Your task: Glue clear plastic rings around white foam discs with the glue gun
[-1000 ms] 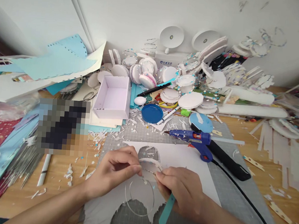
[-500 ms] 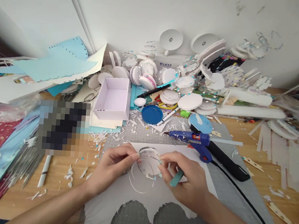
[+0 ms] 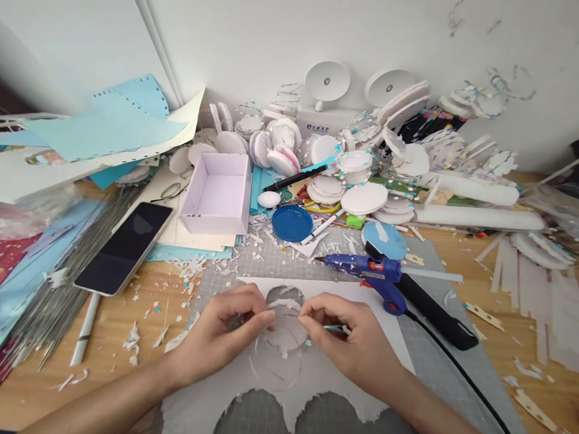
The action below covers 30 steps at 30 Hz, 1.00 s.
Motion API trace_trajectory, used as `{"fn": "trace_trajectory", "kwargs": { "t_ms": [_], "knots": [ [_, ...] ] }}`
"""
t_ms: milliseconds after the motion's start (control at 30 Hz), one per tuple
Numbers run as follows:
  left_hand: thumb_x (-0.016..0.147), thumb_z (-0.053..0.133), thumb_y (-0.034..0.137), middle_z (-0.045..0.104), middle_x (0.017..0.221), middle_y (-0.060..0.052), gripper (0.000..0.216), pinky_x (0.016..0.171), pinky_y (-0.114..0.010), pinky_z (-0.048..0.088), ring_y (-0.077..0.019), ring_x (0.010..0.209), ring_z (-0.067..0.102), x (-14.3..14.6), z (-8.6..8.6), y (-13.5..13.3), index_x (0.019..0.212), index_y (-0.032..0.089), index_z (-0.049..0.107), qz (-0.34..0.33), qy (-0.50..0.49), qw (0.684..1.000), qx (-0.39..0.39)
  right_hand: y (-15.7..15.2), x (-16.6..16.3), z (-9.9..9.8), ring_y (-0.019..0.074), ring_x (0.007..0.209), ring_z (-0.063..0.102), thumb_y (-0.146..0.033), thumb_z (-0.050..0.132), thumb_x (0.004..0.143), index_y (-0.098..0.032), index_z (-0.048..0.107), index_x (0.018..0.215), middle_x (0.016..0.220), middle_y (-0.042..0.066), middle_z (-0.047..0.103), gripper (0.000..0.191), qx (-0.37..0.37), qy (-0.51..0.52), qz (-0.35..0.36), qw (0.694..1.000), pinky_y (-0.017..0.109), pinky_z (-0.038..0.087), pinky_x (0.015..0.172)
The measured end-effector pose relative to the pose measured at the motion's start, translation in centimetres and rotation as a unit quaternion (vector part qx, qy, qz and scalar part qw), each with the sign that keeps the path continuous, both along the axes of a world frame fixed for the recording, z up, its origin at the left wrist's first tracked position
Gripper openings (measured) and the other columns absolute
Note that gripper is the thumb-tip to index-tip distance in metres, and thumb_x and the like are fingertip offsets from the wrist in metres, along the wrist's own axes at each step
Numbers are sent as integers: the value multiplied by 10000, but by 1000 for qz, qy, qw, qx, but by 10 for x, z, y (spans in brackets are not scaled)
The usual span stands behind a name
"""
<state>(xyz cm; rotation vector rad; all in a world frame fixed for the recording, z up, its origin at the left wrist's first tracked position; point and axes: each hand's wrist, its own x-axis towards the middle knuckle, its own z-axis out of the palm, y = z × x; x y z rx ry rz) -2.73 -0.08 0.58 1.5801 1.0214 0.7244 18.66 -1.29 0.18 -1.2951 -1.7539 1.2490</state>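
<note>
The left hand (image 3: 241, 323) has thumb and forefinger pinched on the left edge of a white round piece (image 3: 285, 334), and the right hand (image 3: 338, 324) pinches its right edge the same way; whether the tips grip its paper or thin wire, I cannot tell. The piece sits between the hands, above a cut white sheet (image 3: 384, 325). A teal stick (image 3: 333, 327) is tucked inside the right hand. Good handling here, I judge, means light, even pressure from both pinches, short movements along the rim, and keeping the stick's end away from the edge. The pale thin loops (image 3: 258, 358) below the piece could snag, so they are best kept free of the fingers. The glue gun (image 3: 366, 268), beyond the right hand on the cutting mat (image 3: 263, 425), deserves a wide berth from the forearm.

Compared with half a second ago, the fingertips are nearer each other, the right fingers are more closely folded, and less of the stick shows.
</note>
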Motion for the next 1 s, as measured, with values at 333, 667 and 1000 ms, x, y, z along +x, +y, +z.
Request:
{"fn": "trace_trajectory", "kwargs": {
  "t_ms": [333,667,1000],
  "knots": [
    [933,480,356,439,632,23,362,550,-233,298,-108,583,382,-6,-11,3,648,164,591,87,-60,991,-83,8,8,9,88,485,452,-322,526,875,-171,645,800,514,-40,503,207,-75,62,17,995,214,357,468],
    [928,483,375,457,658,6,369,542,-236,309,-111,585,394,-7,-10,2,655,159,604,90,-53,993,-61,5,3,6,69,516,397,-204,610,794,-181,620,794,593,-47,464,25,-68,83,3,994,187,345,457],
    [857,518,304,447,605,16,354,573,-248,305,-122,582,397,-10,-5,10,533,163,499,106,-49,993,-24,10,7,4,127,579,534,-397,369,929,-174,580,828,758,34,569,323,-113,263,-14,958,248,451,468]
  ]
}}
